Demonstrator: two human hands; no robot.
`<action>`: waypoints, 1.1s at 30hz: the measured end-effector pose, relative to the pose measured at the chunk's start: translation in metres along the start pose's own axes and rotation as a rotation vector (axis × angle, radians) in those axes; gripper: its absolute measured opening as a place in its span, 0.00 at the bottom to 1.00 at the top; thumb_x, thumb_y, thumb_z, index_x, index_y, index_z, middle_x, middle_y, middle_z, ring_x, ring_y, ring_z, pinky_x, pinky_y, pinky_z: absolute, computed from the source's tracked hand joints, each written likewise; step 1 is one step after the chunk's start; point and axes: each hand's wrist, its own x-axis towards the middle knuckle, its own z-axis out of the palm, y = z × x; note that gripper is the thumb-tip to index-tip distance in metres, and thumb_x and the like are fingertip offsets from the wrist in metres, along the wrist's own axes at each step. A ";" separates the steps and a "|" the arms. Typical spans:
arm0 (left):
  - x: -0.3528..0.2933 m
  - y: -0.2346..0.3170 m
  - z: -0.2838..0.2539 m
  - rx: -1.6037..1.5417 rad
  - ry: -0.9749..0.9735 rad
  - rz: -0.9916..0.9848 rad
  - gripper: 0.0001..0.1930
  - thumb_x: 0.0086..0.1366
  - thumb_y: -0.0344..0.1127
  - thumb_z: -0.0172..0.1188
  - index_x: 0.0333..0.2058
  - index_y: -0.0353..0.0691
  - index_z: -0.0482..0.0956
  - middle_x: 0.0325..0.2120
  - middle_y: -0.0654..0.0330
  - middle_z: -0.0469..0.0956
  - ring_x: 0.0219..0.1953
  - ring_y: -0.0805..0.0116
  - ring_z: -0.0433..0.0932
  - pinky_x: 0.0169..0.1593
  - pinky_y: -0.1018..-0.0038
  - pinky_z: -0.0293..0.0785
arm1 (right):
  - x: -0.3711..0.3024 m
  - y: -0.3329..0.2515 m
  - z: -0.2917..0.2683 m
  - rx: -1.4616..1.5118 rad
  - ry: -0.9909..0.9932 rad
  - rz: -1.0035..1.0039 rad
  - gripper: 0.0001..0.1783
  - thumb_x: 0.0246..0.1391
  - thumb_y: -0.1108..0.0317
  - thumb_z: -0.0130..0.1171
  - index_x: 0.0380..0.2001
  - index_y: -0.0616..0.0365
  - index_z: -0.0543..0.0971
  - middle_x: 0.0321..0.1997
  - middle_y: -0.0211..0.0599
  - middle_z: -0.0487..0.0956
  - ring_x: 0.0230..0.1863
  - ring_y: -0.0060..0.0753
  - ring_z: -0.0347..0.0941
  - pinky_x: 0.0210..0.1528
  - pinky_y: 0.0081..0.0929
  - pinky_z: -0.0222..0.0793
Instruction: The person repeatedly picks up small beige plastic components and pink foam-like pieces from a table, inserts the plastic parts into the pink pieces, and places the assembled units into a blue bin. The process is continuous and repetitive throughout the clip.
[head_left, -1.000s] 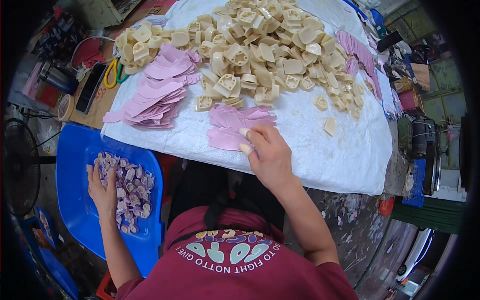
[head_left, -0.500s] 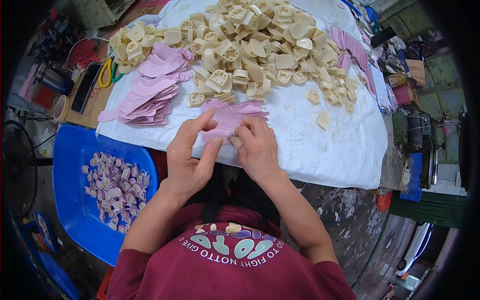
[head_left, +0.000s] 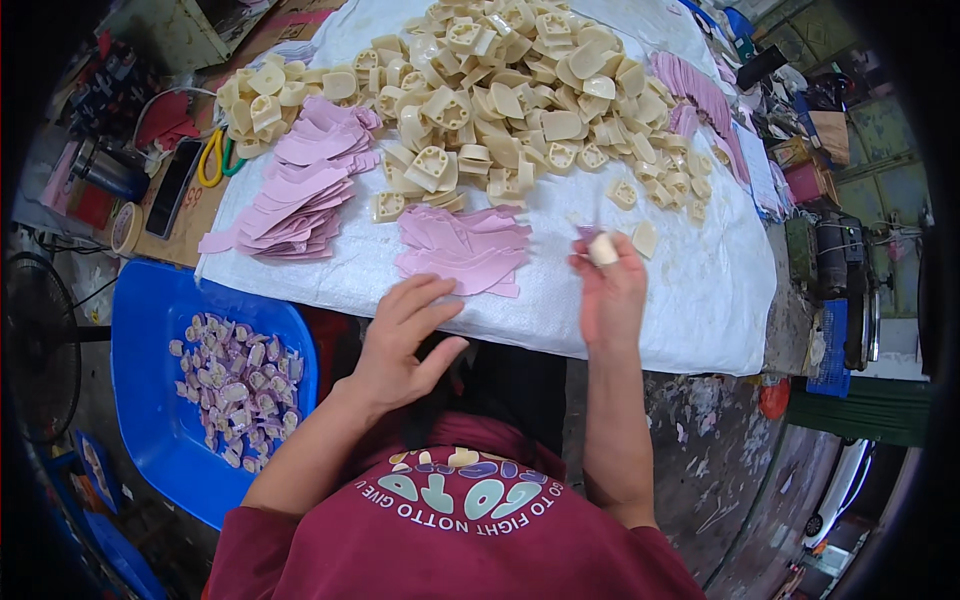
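My right hand [head_left: 612, 292] is raised over the white cloth, its fingertips closed on a small cream plastic shoe heel [head_left: 603, 250]. A bit of purple shows beside that heel, too small to make out. My left hand [head_left: 405, 340] is open, fingers stretched, at the near edge of a small stack of pink cut pieces [head_left: 465, 250]. Further left lies a taller, fanned stack of pink pieces [head_left: 300, 195]. Behind both stacks a large heap of cream heels [head_left: 520, 110] covers the far part of the table. A few loose heels [head_left: 622, 193] lie right of the heap.
A blue basin [head_left: 150, 440] at the left holds many heels wrapped in pink. Scissors [head_left: 210, 160], a phone [head_left: 172, 190] and a tape roll [head_left: 126, 228] lie on the table's left side. More pink strips [head_left: 700, 95] lie at the far right. A fan [head_left: 40, 350] stands far left.
My right hand has moved right, away from the pink stack, carrying the heel. My left hand has drawn back slightly toward me, and the small pink stack is now uncovered.
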 end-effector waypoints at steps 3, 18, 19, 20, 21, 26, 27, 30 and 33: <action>0.008 0.006 -0.004 -0.056 0.150 -0.003 0.19 0.51 0.35 0.68 0.41 0.34 0.79 0.50 0.50 0.74 0.54 0.53 0.71 0.55 0.63 0.67 | -0.018 -0.004 0.010 -0.351 -0.054 -0.282 0.05 0.52 0.77 0.56 0.34 0.61 0.76 0.38 0.34 0.78 0.38 0.28 0.74 0.45 0.24 0.68; 0.053 0.010 -0.016 -1.449 0.359 -0.849 0.16 0.66 0.32 0.55 0.48 0.27 0.74 0.46 0.47 0.76 0.50 0.61 0.77 0.46 0.70 0.82 | 0.049 -0.051 -0.104 -1.507 -0.199 -0.603 0.20 0.45 0.83 0.52 0.45 0.66 0.75 0.49 0.44 0.75 0.51 0.45 0.71 0.54 0.32 0.66; 0.052 0.009 -0.018 -1.522 0.389 -0.832 0.16 0.66 0.32 0.55 0.49 0.28 0.73 0.47 0.46 0.76 0.50 0.59 0.77 0.47 0.68 0.81 | 0.042 -0.054 -0.106 -1.474 -0.112 -0.550 0.18 0.45 0.83 0.53 0.43 0.67 0.76 0.48 0.43 0.76 0.49 0.42 0.72 0.53 0.30 0.67; 0.052 0.008 -0.020 -1.595 0.416 -0.814 0.16 0.66 0.32 0.54 0.49 0.28 0.73 0.48 0.45 0.75 0.50 0.57 0.77 0.49 0.67 0.80 | 0.037 -0.057 -0.109 -1.439 -0.023 -0.495 0.17 0.45 0.83 0.54 0.42 0.67 0.76 0.46 0.42 0.76 0.48 0.39 0.73 0.51 0.29 0.69; 0.053 0.008 -0.020 -1.675 0.423 -0.796 0.17 0.66 0.33 0.54 0.50 0.29 0.72 0.48 0.44 0.75 0.51 0.55 0.77 0.51 0.66 0.79 | 0.031 -0.059 -0.121 -1.383 0.086 -0.420 0.16 0.46 0.82 0.55 0.42 0.67 0.76 0.44 0.40 0.77 0.46 0.35 0.74 0.49 0.26 0.69; 0.052 0.012 -0.015 -1.569 0.359 -0.790 0.18 0.67 0.36 0.53 0.51 0.29 0.72 0.49 0.46 0.75 0.53 0.56 0.76 0.55 0.63 0.75 | -0.002 -0.047 -0.121 -0.759 0.233 -0.345 0.10 0.52 0.80 0.58 0.39 0.66 0.75 0.38 0.34 0.78 0.36 0.20 0.73 0.42 0.18 0.70; 0.050 0.013 -0.016 -1.531 0.346 -0.807 0.19 0.68 0.37 0.54 0.51 0.30 0.72 0.49 0.46 0.75 0.53 0.57 0.75 0.56 0.63 0.75 | -0.019 -0.048 -0.086 -0.674 0.174 -0.302 0.10 0.52 0.80 0.58 0.39 0.65 0.75 0.38 0.34 0.79 0.37 0.21 0.74 0.42 0.19 0.70; 0.048 0.018 -0.009 -1.480 0.367 -0.789 0.19 0.68 0.39 0.54 0.52 0.31 0.72 0.49 0.46 0.75 0.52 0.58 0.76 0.57 0.64 0.74 | -0.071 -0.041 0.021 -0.543 -0.002 -0.219 0.10 0.50 0.81 0.60 0.37 0.63 0.75 0.40 0.40 0.80 0.39 0.29 0.77 0.42 0.23 0.73; 0.048 0.032 -0.011 -1.515 0.339 -0.744 0.19 0.68 0.41 0.54 0.51 0.32 0.72 0.49 0.47 0.76 0.51 0.60 0.77 0.55 0.66 0.75 | -0.073 -0.028 0.057 -0.792 -0.368 -0.660 0.15 0.43 0.83 0.62 0.36 0.64 0.74 0.40 0.47 0.79 0.41 0.42 0.79 0.42 0.29 0.75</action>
